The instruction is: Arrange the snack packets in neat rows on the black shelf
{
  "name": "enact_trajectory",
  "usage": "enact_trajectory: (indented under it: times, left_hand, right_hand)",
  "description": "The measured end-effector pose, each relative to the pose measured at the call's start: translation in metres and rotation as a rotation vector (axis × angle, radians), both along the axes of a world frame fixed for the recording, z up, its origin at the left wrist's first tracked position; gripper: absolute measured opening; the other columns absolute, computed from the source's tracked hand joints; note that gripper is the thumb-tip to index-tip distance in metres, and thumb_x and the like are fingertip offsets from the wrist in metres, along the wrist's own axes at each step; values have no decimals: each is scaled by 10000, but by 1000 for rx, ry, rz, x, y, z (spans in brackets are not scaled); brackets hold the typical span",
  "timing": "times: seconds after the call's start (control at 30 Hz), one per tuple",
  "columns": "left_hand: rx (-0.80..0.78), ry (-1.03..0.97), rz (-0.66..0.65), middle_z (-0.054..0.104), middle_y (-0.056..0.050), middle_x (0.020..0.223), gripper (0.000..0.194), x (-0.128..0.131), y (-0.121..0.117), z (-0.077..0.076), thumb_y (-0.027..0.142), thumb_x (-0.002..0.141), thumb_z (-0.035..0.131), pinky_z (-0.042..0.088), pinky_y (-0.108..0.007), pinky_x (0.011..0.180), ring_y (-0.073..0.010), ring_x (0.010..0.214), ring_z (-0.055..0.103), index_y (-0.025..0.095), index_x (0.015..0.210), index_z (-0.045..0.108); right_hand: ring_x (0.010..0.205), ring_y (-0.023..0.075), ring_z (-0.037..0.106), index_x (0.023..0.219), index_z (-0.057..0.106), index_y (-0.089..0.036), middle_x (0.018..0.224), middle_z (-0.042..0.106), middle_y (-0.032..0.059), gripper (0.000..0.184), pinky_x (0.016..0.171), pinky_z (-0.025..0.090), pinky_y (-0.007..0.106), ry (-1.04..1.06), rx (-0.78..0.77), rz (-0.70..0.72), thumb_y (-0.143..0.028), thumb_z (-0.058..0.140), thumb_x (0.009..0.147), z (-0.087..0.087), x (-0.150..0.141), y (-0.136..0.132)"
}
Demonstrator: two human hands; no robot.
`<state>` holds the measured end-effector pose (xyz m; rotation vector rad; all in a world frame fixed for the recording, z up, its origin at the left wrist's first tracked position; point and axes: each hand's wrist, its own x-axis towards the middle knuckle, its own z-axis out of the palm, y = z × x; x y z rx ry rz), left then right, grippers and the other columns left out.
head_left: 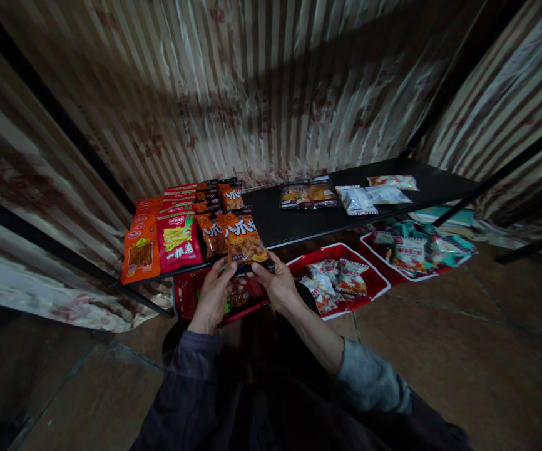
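Orange pouches lie at nine o'clock from the snack packet, which the left hand at seven and right hand at five hold in a closed grip at the front of the shelf, apparently placing, calling next for alignment.

Left hand and right hand hold an orange-and-black snack packet near the front edge of a black shelf.
Both thumbs press its lower edge. Red packets and bright orange packets lie in rows to its left, white packets farther right; red baskets of snacks stand below, a striped curtain behind.
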<state>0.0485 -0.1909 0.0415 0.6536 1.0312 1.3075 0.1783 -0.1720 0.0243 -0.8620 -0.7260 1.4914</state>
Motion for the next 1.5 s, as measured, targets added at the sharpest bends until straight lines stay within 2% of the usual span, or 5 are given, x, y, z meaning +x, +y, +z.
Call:
enact_trajectory:
  times: [0.23,0.47,0.77,1.03,1.5]
  left_hand:
    - [58,41,144,696,-60,938,467,9,2,-6,311,590,783,471,-243,663,-126,719,624,165,999,610]
    - [102,121,153,673,-86,1072,477,13,-2,-7,271,636,735,492,-268,683,-168,813,635,175,1083,600]
    - [84,258,61,615,-129,1200,554,19,-21,-6,298,684,684,530,-273,634,-224,934,639,162,1195,518]
    - [101,370,33,568,-119,1292,556,3,-17,1,393,701,714,383,-371,1031,-254,1218,506,181,1192,563]
    - [173,128,219,612,-71,1237,477,1,-8,-10,411,772,641,414,-326,978,-199,1128,565,209,1199,570]
  right_hand:
    - [761,155,632,1074,589,-242,926,678,-15,546,687,539,286,-53,5,28,-335,804,581,-3,3,-1]
    - [972,210,632,1075,620,-246,1071,680,19,478,803,515,321,-75,-15,112,-447,745,660,3,19,6]
    - [857,195,669,1038,645,-251,994,713,4,457,775,524,302,-51,20,191,-421,780,636,13,31,24]
    - [860,188,667,1008,661,-251,997,712,2,399,792,519,297,-61,52,216,-427,762,664,10,21,20]
    - [1056,211,605,1161,608,-259,1137,664,1,498,959,455,372,-219,159,350,-447,713,712,29,10,9]
